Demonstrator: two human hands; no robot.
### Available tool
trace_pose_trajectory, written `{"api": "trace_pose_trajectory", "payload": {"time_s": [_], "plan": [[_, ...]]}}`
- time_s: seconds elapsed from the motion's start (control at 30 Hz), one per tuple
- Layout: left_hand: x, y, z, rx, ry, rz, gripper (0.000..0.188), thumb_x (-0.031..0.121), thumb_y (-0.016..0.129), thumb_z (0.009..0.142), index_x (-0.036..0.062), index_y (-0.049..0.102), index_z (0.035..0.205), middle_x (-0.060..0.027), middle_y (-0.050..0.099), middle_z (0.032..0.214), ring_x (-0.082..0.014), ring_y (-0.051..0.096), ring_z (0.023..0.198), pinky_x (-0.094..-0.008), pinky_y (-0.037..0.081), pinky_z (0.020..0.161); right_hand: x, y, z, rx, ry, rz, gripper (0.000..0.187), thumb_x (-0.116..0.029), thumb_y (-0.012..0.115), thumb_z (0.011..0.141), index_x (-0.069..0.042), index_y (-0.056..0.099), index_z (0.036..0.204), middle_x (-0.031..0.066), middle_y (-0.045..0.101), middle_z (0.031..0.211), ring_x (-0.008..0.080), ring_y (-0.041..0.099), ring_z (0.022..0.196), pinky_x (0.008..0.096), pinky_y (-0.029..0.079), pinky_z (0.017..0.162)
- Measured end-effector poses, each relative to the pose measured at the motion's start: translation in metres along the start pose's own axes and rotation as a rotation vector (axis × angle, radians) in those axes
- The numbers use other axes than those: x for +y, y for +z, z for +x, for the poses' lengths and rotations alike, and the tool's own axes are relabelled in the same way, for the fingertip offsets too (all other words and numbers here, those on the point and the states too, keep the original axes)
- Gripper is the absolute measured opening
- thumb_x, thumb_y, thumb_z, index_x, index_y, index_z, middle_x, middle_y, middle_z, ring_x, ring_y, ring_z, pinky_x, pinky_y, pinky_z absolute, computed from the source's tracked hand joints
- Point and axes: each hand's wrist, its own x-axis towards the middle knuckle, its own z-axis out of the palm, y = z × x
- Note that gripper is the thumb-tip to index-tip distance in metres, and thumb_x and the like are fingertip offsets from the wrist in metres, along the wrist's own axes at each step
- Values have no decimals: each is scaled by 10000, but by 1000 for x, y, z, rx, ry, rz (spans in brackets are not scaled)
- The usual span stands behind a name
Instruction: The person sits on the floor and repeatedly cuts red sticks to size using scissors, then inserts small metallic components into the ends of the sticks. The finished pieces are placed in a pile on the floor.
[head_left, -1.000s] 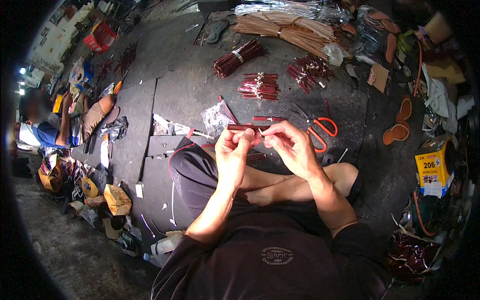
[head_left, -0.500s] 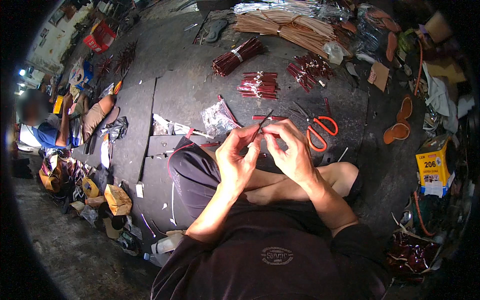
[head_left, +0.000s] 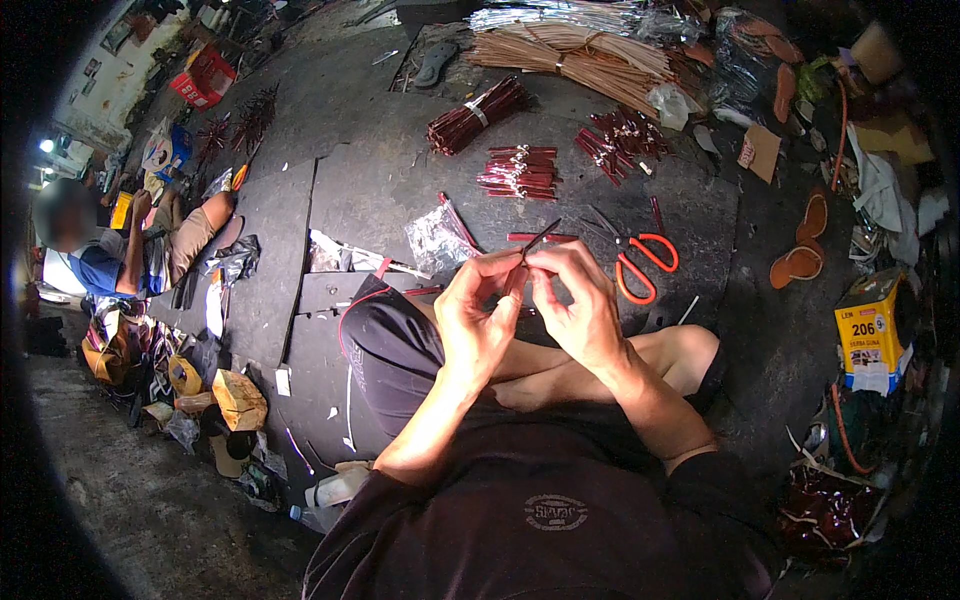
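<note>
My left hand (head_left: 480,305) and my right hand (head_left: 580,300) meet in front of me, fingertips almost touching. Pinched between them is a thin dark strip (head_left: 543,235), its free end pointing up and to the right. The fingers cover its lower end. Just beyond my hands lies a short dark-red strip (head_left: 530,237). To the right of my right hand rest scissors with orange handles (head_left: 650,254), their blades apart. A clear plastic bag (head_left: 438,243) lies left of my fingers. Farther off, a stack of dark-red strips with small metal fittings (head_left: 520,173) sits on the dark work surface.
Behind the stack is a tied bundle of dark-red strips (head_left: 478,113), with a loose pile of strips (head_left: 620,143) to its right. Long tan strips (head_left: 575,55) fill the back. Orange sandals (head_left: 797,266) and a yellow box (head_left: 865,335) stand right. A seated person (head_left: 120,245) is left.
The dark strip's free end has swung slightly to the right. My hands keep their pinch in nearly the same place; the whole view has shifted a little.
</note>
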Motion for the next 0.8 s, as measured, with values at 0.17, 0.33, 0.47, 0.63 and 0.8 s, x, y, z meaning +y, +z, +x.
{"api": "trace_pose_trajectory", "payload": {"time_s": [0.17,0.33,0.47,0.63,0.8], "plan": [[0,1,2,4,-23,-171,271,-120,680,788,-36,612,1037,-126,643,1143,-174,637,1044,-293,522,928,-8,-1,1,23,-39,-109,255,90,657,788,-13,623,1018,128,620,922,271,646,825,338,529,675],[1,-2,1,-20,228,218,201,-73,694,801,-8,633,981,-139,661,1103,-194,653,1003,-298,528,867,-6,-6,-2,-25,300,343,203,48,655,822,-15,619,1011,143,625,958,289,650,823,345,529,666],[5,-1,0,-32,183,157,166,-27,664,870,-5,609,1025,-126,656,1113,-162,636,999,-285,518,858,-13,-11,3,-29,29,-20,235,45,655,822,-28,618,1042,139,618,934,308,648,825,364,530,684],[9,6,0,71,-174,-305,259,3,668,893,-12,575,1134,-96,673,1058,-124,644,965,-233,510,833,-15,-10,3,-13,57,-26,254,39,676,823,-18,625,1065,133,636,953,256,661,823,337,533,702],[9,5,-1,106,-167,-241,255,54,694,887,-1,617,1124,-88,685,1043,-119,633,949,-255,496,858,-11,-9,-4,17,253,257,180,-16,658,872,-27,634,1050,138,654,967,264,678,841,347,531,701]]}}
